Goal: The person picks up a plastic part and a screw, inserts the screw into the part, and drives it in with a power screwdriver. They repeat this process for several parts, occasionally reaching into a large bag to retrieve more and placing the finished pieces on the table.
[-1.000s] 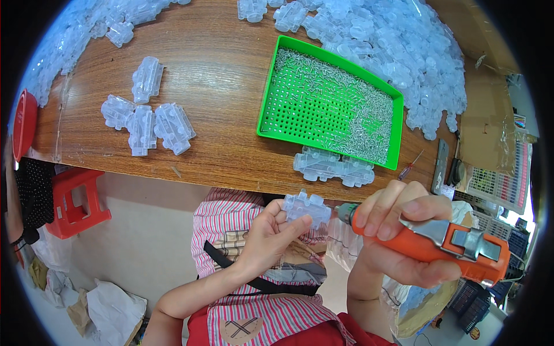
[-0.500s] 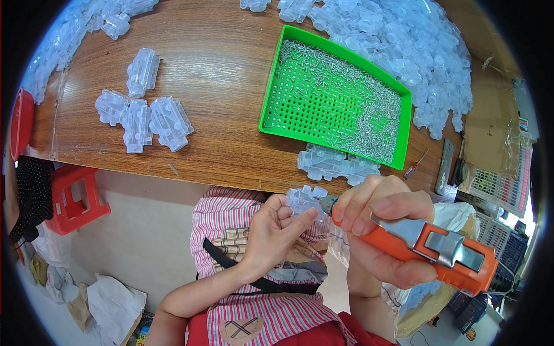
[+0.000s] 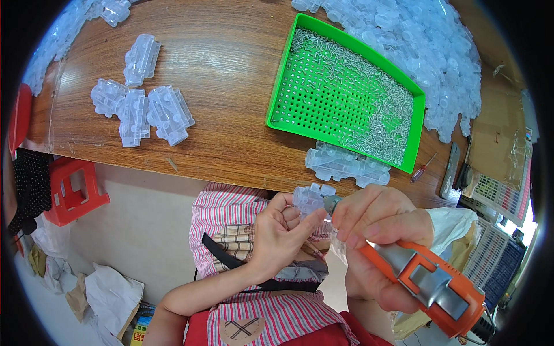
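Wooden table edge, person driving a screw into a clear plastic part held below it.
Left hand is clenched around the part, pinching it at the fingertips; right hand is wrapped around an orange electric screwdriver, tip touching the part's right side. Best to keep the bit square to the part and the part steady. Green tray of screws sits up on the table, well apart.

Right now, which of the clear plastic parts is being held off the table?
The clear part pinched in the left hand, at the orange driver tip; the others all lie on the table.
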Motion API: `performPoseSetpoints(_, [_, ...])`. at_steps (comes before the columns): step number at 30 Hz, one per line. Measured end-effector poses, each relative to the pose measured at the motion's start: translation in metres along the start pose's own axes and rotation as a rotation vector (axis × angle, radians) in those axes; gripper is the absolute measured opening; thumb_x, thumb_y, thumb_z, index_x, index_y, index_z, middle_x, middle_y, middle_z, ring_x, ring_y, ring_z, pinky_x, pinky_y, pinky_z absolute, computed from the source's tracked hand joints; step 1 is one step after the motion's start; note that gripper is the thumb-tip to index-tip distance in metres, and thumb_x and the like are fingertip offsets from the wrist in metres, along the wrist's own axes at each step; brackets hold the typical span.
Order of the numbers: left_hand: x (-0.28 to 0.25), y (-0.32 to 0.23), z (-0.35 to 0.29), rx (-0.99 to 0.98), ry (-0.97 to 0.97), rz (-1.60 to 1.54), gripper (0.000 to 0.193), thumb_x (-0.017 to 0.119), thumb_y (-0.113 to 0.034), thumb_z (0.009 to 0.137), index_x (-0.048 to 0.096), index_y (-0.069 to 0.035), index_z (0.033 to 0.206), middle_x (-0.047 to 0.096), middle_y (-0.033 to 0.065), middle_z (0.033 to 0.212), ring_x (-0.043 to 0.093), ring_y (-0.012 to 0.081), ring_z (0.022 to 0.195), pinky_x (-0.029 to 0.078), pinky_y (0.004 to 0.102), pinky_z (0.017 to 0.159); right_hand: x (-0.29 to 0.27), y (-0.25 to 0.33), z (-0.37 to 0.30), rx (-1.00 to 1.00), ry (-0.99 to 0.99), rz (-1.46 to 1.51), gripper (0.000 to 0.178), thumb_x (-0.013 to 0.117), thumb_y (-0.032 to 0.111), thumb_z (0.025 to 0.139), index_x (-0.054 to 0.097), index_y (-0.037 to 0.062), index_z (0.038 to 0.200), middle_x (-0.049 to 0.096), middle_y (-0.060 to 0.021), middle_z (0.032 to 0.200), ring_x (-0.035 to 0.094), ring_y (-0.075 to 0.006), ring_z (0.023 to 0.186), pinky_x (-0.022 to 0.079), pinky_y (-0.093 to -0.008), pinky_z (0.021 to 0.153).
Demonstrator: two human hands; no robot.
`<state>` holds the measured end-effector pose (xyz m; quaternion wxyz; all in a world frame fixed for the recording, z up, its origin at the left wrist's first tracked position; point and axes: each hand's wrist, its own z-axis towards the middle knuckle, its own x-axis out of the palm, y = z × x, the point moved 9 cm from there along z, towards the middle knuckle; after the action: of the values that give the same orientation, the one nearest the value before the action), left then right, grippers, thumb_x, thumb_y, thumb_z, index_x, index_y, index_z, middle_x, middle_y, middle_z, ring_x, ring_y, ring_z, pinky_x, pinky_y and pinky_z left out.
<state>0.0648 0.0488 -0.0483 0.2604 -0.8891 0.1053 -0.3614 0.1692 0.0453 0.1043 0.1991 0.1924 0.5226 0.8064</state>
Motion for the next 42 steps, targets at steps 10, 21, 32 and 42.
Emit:
performPoseSetpoints(10, [-0.003,0.002,0.000,0.029,0.061,0.088,0.023,0.063,-0.004,0.087,0.048,0.003,0.103,0.065,0.0104,0.095,0.061,0.0096,0.086,0.051,0.0206,0.073,-0.013,0.009,0.002,0.099,-0.092,0.023,0.073,0.065,0.066,0.071,0.053,-0.0022,0.097,0.054,-0.0090,0.070,0.052,-0.0188,0.059,0.045,-0.0305,0.050])
performPoseSetpoints(21, [-0.007,-0.009,-0.014,-0.127,0.080,0.036,0.028,0.061,-0.005,0.087,0.044,-0.004,0.109,0.061,0.0081,0.100,0.061,0.0115,0.087,0.051,0.0256,0.077,-0.030,0.037,-0.001,-0.014,-0.142,0.135,0.081,0.060,0.071,0.070,0.051,-0.0027,0.101,0.054,-0.0103,0.072,0.054,-0.0199,0.062,0.048,-0.0320,0.053])
performPoseSetpoints(32, [-0.010,-0.011,-0.005,0.032,0.067,0.096,0.026,0.063,-0.002,0.086,0.040,-0.004,0.097,0.063,0.0071,0.093,0.059,0.0065,0.083,0.048,0.0200,0.069,-0.019,0.020,-0.004,0.023,-0.150,0.144,0.083,0.063,0.071,0.065,0.053,-0.0033,0.100,0.053,-0.0089,0.071,0.053,-0.0186,0.060,0.045,-0.0304,0.052])
performPoseSetpoints(42, [-0.010,-0.007,-0.004,0.071,0.035,0.069,0.026,0.064,0.000,0.085,0.041,-0.003,0.097,0.063,0.0083,0.093,0.059,0.0071,0.081,0.049,0.0205,0.068,-0.015,0.006,-0.004,0.021,-0.128,0.182,0.080,0.067,0.068,0.065,0.055,-0.0021,0.101,0.053,-0.0084,0.072,0.053,-0.0192,0.061,0.046,-0.0314,0.055])
